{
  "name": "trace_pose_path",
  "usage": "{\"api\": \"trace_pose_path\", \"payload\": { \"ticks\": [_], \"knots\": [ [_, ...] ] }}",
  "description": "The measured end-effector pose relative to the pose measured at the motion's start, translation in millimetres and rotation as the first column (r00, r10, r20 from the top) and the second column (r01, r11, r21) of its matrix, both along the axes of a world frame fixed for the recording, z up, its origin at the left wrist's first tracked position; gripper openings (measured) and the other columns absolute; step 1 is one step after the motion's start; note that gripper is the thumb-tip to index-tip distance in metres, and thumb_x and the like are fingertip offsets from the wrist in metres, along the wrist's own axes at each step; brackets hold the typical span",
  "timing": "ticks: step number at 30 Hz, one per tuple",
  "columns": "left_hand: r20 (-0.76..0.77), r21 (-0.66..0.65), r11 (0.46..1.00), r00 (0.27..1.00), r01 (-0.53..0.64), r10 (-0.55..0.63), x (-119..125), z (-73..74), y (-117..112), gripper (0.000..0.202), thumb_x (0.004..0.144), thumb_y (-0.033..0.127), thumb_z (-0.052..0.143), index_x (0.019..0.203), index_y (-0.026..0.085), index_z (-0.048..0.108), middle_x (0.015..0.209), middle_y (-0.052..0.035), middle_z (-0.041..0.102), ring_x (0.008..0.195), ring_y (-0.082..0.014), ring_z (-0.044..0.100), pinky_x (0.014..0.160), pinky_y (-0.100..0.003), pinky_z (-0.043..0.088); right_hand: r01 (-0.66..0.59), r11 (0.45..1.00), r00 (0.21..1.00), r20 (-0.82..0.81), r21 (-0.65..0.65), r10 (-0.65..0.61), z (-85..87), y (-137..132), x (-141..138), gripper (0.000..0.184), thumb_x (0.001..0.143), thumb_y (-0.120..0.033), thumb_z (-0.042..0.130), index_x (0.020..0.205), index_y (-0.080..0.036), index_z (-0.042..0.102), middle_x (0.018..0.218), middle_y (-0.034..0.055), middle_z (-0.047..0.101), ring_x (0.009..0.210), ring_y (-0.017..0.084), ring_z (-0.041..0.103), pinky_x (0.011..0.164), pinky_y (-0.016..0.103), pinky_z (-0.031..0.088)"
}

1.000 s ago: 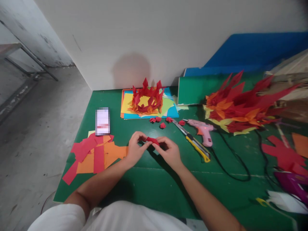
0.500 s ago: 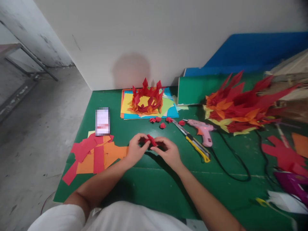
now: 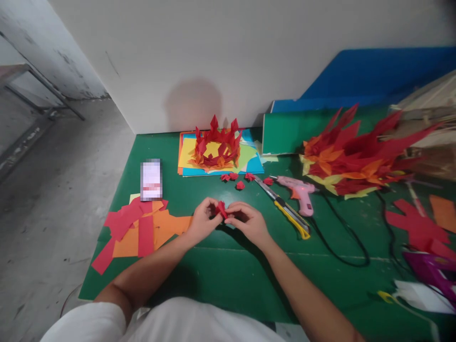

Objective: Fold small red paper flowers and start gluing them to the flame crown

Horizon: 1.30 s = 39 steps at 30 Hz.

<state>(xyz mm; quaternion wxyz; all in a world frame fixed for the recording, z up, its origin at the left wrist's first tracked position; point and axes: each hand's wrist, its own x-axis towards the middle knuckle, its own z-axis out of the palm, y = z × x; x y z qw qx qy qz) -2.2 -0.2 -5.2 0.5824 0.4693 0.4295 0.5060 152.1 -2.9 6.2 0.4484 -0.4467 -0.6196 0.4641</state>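
Over the green table (image 3: 228, 285), my left hand (image 3: 201, 223) and my right hand (image 3: 247, 222) meet fingertip to fingertip. Both pinch a small folded piece of red paper (image 3: 221, 209) between them. Several similar small red folded pieces (image 3: 241, 185) lie a short way beyond my hands. A stack of red and orange paper strips (image 3: 140, 228) lies just left of my left hand.
A red and orange paper crown (image 3: 215, 145) sits on coloured sheets at the back. A phone (image 3: 151, 179) lies at left. A yellow utility knife (image 3: 285, 209) and pink glue gun (image 3: 297, 191) with a black cord lie right of my hands. Large paper flames (image 3: 356, 156) fill the right.
The red paper was stretched out flat between my hands; now it is folded up smaller and my fingertips have come closer together.
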Motion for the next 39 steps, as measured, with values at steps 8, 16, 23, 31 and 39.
{"api": "trace_pose_path", "payload": {
  "ticks": [8, 16, 23, 31, 39],
  "knots": [
    [0.116, -0.084, 0.989, 0.987, 0.122, -0.112, -2.3, 3.3, 0.0, 0.032, 0.068, 0.036, 0.071, 0.085, 0.017, 0.053, 0.083, -0.0025, 0.059, 0.078, -0.0129, 0.061, 0.070, -0.026, 0.049, 0.078, 0.980, 0.973, 0.200, 0.185, -0.115, 0.9, -0.4, 1.7, 0.016, 0.075, -0.035, 0.068, 0.082, -0.022, 0.062, 0.081, 0.0036, 0.062, 0.069, 0.016, 0.059, 0.066, 0.032, 0.052],
    [0.181, -0.132, 0.984, 0.979, 0.117, -0.092, -3.0, 8.7, 7.0, 0.036, 0.058, 0.033, 0.080, 0.080, 0.016, 0.057, 0.080, -0.0009, 0.061, 0.074, -0.0112, 0.061, 0.073, -0.027, 0.051, 0.056, 0.969, 0.965, 0.237, 0.242, -0.115, 3.8, 0.6, 4.7, 0.013, 0.076, -0.032, 0.067, 0.083, -0.022, 0.063, 0.083, 0.0040, 0.064, 0.077, 0.018, 0.061, 0.070, 0.032, 0.051],
    [0.161, -0.130, 0.988, 0.985, 0.084, -0.062, -4.1, 7.8, 7.1, 0.036, 0.055, 0.031, 0.082, 0.078, 0.016, 0.058, 0.077, -0.0004, 0.063, 0.071, -0.0114, 0.061, 0.073, -0.029, 0.052, 0.044, 0.966, 0.963, 0.248, 0.256, -0.109, 5.1, 0.2, 6.9, 0.013, 0.078, -0.033, 0.065, 0.087, -0.023, 0.064, 0.089, 0.0054, 0.066, 0.084, 0.020, 0.062, 0.077, 0.036, 0.050],
    [0.123, -0.162, 0.986, 0.992, 0.046, -0.026, -4.6, 8.5, 7.7, 0.034, 0.058, 0.037, 0.079, 0.078, 0.016, 0.061, 0.076, -0.0013, 0.066, 0.068, -0.0114, 0.062, 0.069, -0.028, 0.053, 0.051, 0.968, 0.964, 0.241, 0.245, -0.112, 7.6, -1.3, 5.0, 0.013, 0.078, -0.032, 0.064, 0.088, -0.023, 0.064, 0.089, 0.0056, 0.067, 0.086, 0.020, 0.063, 0.079, 0.036, 0.051],
    [0.156, -0.148, 0.988, 0.987, 0.055, -0.031, -3.8, 8.1, 6.8, 0.033, 0.054, 0.033, 0.081, 0.076, 0.016, 0.065, 0.080, -0.0026, 0.067, 0.073, -0.0125, 0.064, 0.076, -0.030, 0.053, 0.084, 0.946, 0.950, 0.262, 0.312, -0.171, 4.6, -0.5, 5.0, 0.015, 0.076, -0.033, 0.067, 0.087, -0.024, 0.064, 0.087, 0.0053, 0.066, 0.085, 0.020, 0.062, 0.079, 0.036, 0.051]
  ]
}}
